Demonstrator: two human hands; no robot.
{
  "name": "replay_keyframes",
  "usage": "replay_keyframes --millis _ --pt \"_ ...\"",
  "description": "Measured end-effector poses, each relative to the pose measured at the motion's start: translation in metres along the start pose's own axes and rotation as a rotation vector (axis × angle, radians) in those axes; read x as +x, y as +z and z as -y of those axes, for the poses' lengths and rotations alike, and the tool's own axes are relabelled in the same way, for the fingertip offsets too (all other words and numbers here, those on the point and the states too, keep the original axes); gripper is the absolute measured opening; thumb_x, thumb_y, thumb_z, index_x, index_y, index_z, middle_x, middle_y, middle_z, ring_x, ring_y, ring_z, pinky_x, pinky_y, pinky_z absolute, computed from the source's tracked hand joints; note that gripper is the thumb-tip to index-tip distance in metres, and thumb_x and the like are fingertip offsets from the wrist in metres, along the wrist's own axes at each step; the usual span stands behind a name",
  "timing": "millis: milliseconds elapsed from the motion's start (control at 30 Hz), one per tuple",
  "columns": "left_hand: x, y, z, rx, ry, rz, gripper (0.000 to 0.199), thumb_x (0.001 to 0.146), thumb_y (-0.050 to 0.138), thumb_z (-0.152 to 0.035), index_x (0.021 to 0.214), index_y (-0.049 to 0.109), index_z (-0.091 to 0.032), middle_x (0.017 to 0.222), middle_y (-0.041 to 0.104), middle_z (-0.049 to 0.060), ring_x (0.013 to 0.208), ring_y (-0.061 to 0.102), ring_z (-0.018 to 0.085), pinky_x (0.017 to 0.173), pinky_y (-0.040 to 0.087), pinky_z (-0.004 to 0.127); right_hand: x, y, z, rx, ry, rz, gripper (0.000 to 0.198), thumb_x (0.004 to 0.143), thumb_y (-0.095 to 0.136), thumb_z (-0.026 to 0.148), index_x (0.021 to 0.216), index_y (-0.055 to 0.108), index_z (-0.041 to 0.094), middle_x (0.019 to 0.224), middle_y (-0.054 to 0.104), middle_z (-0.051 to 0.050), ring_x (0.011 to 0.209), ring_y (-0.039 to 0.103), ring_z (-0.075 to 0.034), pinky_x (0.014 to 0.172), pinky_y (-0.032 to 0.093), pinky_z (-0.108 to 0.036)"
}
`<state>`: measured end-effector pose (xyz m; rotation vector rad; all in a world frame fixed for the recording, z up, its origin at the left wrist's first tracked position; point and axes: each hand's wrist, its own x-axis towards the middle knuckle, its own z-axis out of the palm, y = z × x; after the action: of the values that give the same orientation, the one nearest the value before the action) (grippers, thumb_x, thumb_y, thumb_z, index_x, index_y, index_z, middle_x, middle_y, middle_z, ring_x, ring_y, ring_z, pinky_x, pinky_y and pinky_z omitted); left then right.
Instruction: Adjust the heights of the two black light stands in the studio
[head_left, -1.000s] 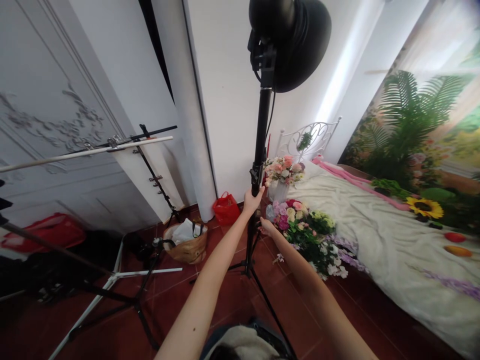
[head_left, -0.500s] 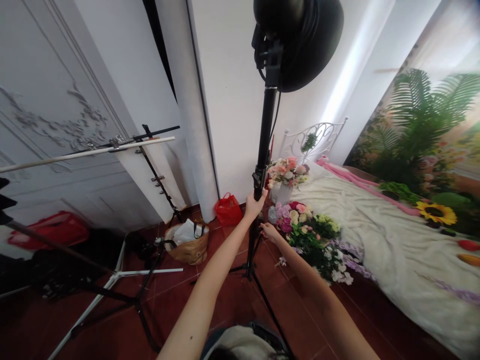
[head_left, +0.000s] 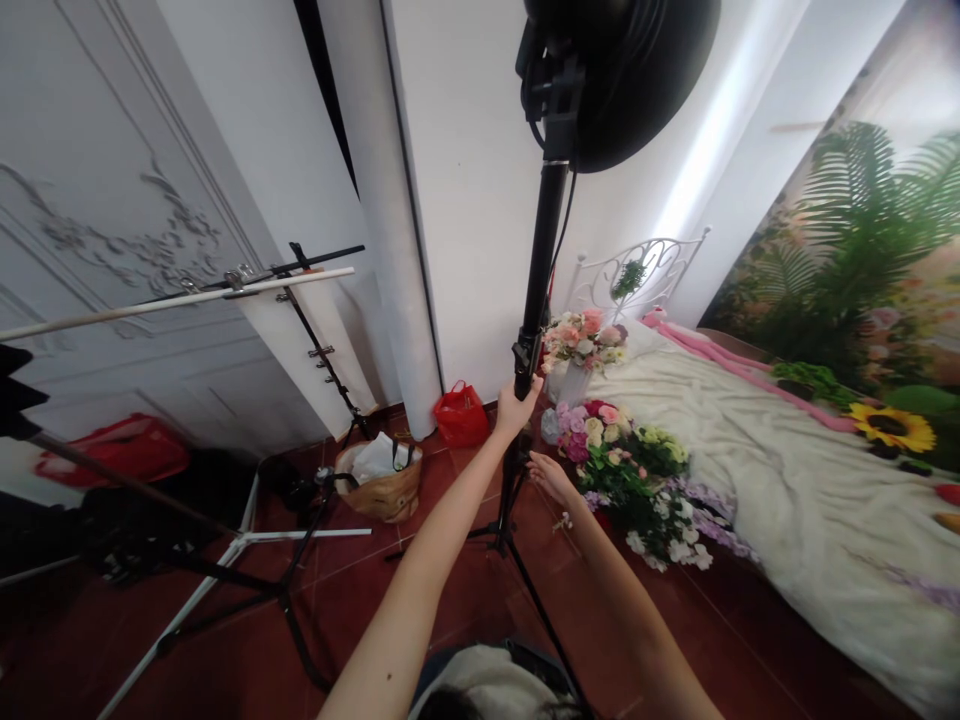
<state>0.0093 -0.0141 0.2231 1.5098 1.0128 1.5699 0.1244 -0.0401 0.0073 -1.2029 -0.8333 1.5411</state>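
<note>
Over the last second the view has swung a little, carrying the room rightward, and the top of the light stand (head_left: 541, 250) has gone farther right than the things behind it; its black lamp (head_left: 634, 90) now sits higher and partly out of view. The stretch of post beneath the lamp looks longer too, though whether it has slid out or merely tipped towards the wearer is unclear. The right hand (head_left: 553, 480) has also eased slightly down and outward, which suggests, as a judgement, that the left hand (head_left: 515, 410) is doing most of the steadying. The stand itself is upright with a slight lean, its legs spread on the tiled floor (head_left: 480, 605). The left arm reaches straight forward, that hand closed around the post just below a clamp knob (head_left: 521, 352). The right arm comes in from the other side, lower down, its fingers loosely curled with their tips next to the stand; I can't make out whether they pinch anything there. Just right of the stand lies a flower bunch (head_left: 592, 440), with the bed (head_left: 787, 500) beyond it; left of the stand are a red bag (head_left: 460, 415) and, nearer the wearer, a woven basket (head_left: 386, 493).
</note>
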Motion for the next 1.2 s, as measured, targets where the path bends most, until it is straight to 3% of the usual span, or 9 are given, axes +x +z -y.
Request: replay_keyframes --millis 133,267,433,567,700,900,1067,1200 --pt "-0.001 -0.001 -0.003 -0.004 -0.011 -0.026 0.033 0.073 0.062 -0.046 0.080 0.064 -0.013 0.077 0.066 0.005 0.075 0.060 0.016 0.071 0.046 0.025 0.011 -0.025 0.011 0.025 0.241 0.140 0.021 0.077 0.062 0.034 0.085 0.060 0.014 0.081 0.066 -0.006 0.059 0.057 -0.008 0.058 0.047 -0.019" --pt "-0.002 0.000 -0.007 -0.025 -0.022 -0.044 0.031 0.072 0.064 -0.043 0.077 0.064 -0.013 0.074 0.065 0.004 0.074 0.060 0.016 0.072 0.045 0.025 0.026 -0.032 0.023 -0.029 0.297 0.197 0.011 0.077 0.062 0.022 0.085 0.061 0.014 0.077 0.067 -0.004 0.059 0.058 -0.007 0.058 0.048 -0.018" --pt "-0.002 0.001 -0.008 -0.045 -0.030 -0.049 0.029 0.072 0.064 -0.042 0.076 0.064 -0.013 0.072 0.065 0.004 0.076 0.061 0.016 0.072 0.046 0.025 0.035 -0.025 0.029 -0.097 0.280 0.112 0.009 0.076 0.060 0.019 0.069 0.058 0.014 0.057 0.060 -0.001 0.049 0.054 -0.007 0.050 0.045 -0.017" --pt "-0.001 0.003 -0.003 -0.035 -0.013 -0.039 0.031 0.074 0.062 -0.043 0.076 0.064 -0.012 0.071 0.065 0.004 0.074 0.061 0.016 0.070 0.046 0.024 0.032 -0.019 0.025 -0.088 0.219 0.049 0.012 0.075 0.060 0.022 0.066 0.056 0.016 0.055 0.058 0.000 0.049 0.053 -0.007 0.051 0.045 -0.017" --pt "0.000 0.003 0.000 -0.019 0.006 -0.052 0.033 0.074 0.062 -0.045 0.079 0.065 -0.012 0.074 0.066 0.005 0.072 0.061 0.015 0.068 0.045 0.023 0.025 -0.012 0.019 -0.121 0.059 -0.005 0.008 0.070 0.062 0.023 0.072 0.062 0.016 0.066 0.064 -0.002 0.058 0.057 -0.010 0.056 0.047 -0.019" --pt "0.000 0.003 0.000 0.010 0.008 -0.036 0.035 0.075 0.060 -0.046 0.085 0.065 -0.012 0.075 0.066 0.005 0.070 0.060 0.015 0.064 0.045 0.023 0.015 -0.012 0.009 -0.214 -0.118 -0.051 0.027 0.062 0.060 0.027 0.086 0.066 0.017 0.079 0.068 -0.003 0.064 0.058 -0.011 0.052 0.042 -0.019" --pt "0.001 0.003 0.000 0.030 0.012 -0.047 0.036 0.075 0.059 -0.046 0.084 0.066 -0.012 0.074 0.065 0.005 0.068 0.059 0.015 0.063 0.044 0.023 0.012 -0.015 0.019 -0.330 -0.177 -0.087 0.031 0.070 0.048 0.028 0.091 0.067 0.015 0.063 0.063 0.000 0.045 0.045 -0.007 0.043 0.034 -0.018" --pt "0.003 0.004 0.003 0.044 0.020 -0.059 0.037 0.075 0.059 -0.047 0.082 0.065 -0.012 0.071 0.064 0.005 0.065 0.057 0.014 0.061 0.043 0.023 0.015 -0.007 0.040 -0.397 -0.086 0.038 0.034 0.078 0.044 0.028 0.099 0.066 0.013 0.049 0.056 0.003 0.037 0.039 -0.006 0.038 0.027 -0.017"
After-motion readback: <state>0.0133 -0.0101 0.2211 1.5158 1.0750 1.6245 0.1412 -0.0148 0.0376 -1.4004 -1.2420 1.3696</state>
